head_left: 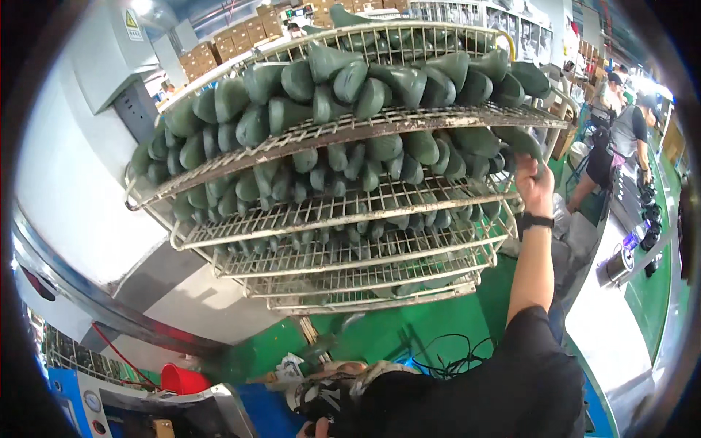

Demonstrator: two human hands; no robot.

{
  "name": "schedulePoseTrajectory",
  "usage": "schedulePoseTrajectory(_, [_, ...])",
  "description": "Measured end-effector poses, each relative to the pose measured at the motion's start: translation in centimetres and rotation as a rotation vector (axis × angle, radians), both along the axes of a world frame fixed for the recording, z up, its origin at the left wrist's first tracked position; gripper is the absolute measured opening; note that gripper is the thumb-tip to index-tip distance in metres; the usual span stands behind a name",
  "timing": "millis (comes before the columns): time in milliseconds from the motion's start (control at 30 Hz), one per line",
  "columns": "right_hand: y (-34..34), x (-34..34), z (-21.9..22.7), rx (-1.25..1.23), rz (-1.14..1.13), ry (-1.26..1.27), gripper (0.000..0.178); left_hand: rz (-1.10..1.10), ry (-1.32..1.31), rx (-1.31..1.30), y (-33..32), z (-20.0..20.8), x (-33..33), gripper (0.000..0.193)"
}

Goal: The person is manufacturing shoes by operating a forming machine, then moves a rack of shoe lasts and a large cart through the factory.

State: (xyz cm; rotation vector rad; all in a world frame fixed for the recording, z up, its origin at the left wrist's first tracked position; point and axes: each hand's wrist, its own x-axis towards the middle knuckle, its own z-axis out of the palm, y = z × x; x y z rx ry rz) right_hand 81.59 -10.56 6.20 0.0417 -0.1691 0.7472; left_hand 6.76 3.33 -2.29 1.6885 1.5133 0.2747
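A wire rack (350, 139) with several tiers stands in front of me, loaded with dark green shoe lasts (292, 80). My right arm reaches out to the rack's right end. There my right hand (535, 186) has its fingers closed round a green shoe last (520, 140), at the end of the row below the top shelf. A small part of what looks like my left hand (314, 428) shows at the lower edge, beside dark cloth with a white mark. Whether that hand holds anything is hidden.
A white bench (610, 314) runs along the right, with a metal cup (619, 264) and dark parts. Two people (628, 131) work beyond it. A red bucket (184, 379) and a blue machine (80, 398) are at lower left; black cables (453, 358) lie on the green floor.
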Motion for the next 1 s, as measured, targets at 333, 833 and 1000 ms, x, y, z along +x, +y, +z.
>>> schedulePoseTrajectory(333, [5.6, 5.5, 1.2, -0.84, -0.569, -0.26, 0.022, 0.221, -0.076, 0.032, 1.8, 2.4, 2.7, 0.035])
schedulePoseTrajectory(833, [34.0, -47.0, -5.8, -0.895, 0.166, -2.016, 0.047, 1.621, 0.16, 0.532, -32.1, 7.9, -19.6, 0.031])
schedulePoseTrajectory(1000, [35.2, -59.4, -9.0, -0.356, 0.743, -1.928, 0.048, 1.859, 0.595, 0.037, -41.0, 7.5, -24.6, 0.043])
